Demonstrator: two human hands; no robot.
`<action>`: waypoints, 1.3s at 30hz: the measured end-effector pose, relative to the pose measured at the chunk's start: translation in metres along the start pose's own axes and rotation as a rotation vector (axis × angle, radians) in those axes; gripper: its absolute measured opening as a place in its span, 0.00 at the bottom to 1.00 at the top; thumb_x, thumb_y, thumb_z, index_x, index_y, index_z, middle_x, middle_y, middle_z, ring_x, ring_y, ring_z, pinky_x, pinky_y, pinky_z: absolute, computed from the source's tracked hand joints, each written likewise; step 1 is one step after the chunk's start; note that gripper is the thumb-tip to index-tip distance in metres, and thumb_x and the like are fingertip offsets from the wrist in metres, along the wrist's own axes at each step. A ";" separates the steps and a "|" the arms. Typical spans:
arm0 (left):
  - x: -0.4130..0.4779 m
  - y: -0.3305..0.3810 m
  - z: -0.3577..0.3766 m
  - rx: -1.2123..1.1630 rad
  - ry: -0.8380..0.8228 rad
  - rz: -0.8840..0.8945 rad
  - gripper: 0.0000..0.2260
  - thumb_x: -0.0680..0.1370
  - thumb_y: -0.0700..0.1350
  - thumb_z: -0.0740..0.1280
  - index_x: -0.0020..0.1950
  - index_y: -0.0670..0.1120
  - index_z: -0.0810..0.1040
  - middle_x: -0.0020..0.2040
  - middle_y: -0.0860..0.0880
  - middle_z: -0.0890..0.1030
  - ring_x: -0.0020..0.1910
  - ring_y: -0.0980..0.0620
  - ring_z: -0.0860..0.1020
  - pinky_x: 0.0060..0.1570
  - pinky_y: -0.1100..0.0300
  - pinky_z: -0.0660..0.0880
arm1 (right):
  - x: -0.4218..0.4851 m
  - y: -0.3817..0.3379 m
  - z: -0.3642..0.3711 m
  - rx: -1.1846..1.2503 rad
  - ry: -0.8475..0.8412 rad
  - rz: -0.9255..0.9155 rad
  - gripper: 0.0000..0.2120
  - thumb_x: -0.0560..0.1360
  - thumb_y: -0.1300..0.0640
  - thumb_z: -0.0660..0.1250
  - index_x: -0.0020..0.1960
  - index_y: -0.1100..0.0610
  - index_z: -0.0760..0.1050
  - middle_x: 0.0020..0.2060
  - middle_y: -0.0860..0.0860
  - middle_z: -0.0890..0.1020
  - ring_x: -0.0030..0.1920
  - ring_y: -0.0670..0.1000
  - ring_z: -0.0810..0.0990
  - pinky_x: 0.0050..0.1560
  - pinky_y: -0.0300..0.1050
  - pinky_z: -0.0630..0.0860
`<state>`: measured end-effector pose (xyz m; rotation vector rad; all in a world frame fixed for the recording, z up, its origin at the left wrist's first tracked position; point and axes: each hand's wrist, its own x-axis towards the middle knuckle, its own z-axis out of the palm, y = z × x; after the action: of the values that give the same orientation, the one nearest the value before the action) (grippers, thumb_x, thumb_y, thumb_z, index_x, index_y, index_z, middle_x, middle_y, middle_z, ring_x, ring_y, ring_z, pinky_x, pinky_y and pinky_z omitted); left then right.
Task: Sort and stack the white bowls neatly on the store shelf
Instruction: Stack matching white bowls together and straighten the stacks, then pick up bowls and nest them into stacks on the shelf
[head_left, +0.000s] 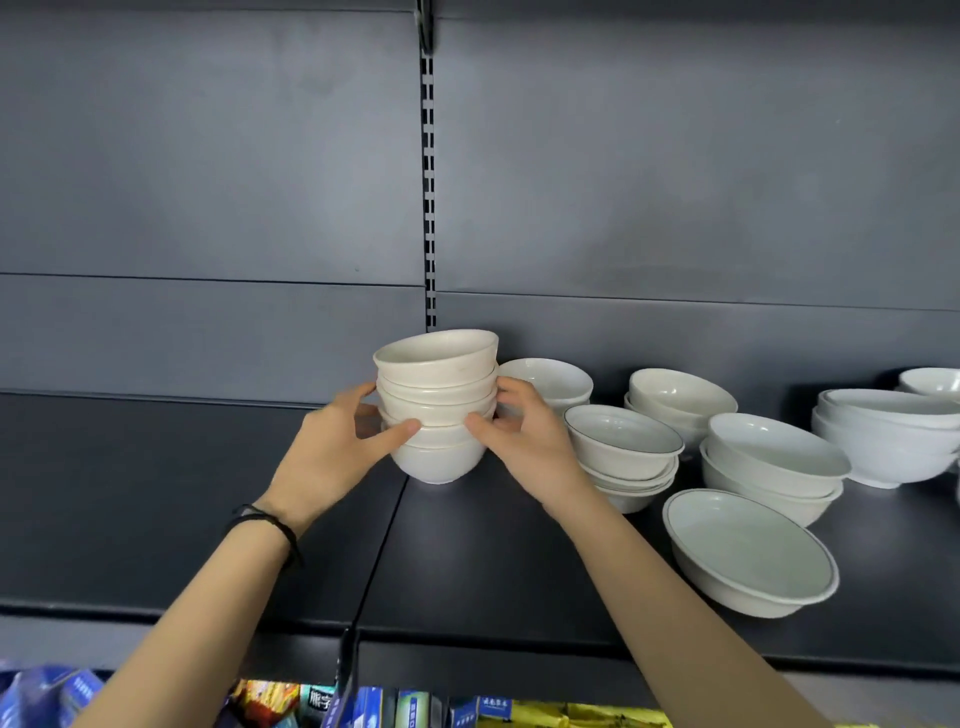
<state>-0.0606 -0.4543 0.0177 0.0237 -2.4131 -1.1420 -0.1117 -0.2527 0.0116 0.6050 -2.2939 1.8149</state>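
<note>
A stack of several small cream-white bowls stands on the dark shelf near its middle seam. My left hand grips the stack's left side, thumb across the front. My right hand grips its right side, fingers curled round the back. The top bowl sits slightly tilted. To the right stand more white bowls: a stack behind my right hand, a blue-rimmed stack, a stack at the back, a larger stack and one wide single bowl near the front.
Another big stack and a bowl stand at the far right. The shelf's left half holds nothing. A slotted upright runs up the back panel. Packaged goods fill the shelf below.
</note>
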 end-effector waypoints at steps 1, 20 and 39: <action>-0.005 0.004 -0.001 0.088 0.051 -0.007 0.23 0.72 0.60 0.70 0.63 0.52 0.74 0.52 0.57 0.82 0.53 0.58 0.80 0.53 0.59 0.76 | -0.006 -0.005 -0.002 -0.069 0.014 0.001 0.24 0.74 0.55 0.72 0.67 0.51 0.71 0.56 0.41 0.77 0.54 0.47 0.79 0.48 0.33 0.74; -0.099 0.104 0.097 0.996 0.031 0.573 0.20 0.66 0.62 0.72 0.51 0.51 0.82 0.45 0.50 0.83 0.41 0.47 0.82 0.38 0.53 0.78 | -0.110 -0.033 -0.176 -1.019 -0.286 -0.342 0.21 0.77 0.43 0.62 0.69 0.44 0.69 0.66 0.43 0.74 0.65 0.49 0.71 0.59 0.46 0.72; -0.131 0.148 0.173 -0.317 -0.370 -0.099 0.56 0.55 0.63 0.80 0.77 0.54 0.56 0.65 0.58 0.74 0.63 0.58 0.76 0.65 0.58 0.72 | -0.140 0.036 -0.256 -0.427 -0.322 -0.140 0.26 0.71 0.47 0.73 0.65 0.38 0.66 0.58 0.40 0.70 0.53 0.43 0.76 0.51 0.35 0.75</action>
<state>0.0108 -0.2042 -0.0205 -0.1876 -2.5297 -1.6913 -0.0322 0.0298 -0.0065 1.0051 -2.6482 1.1780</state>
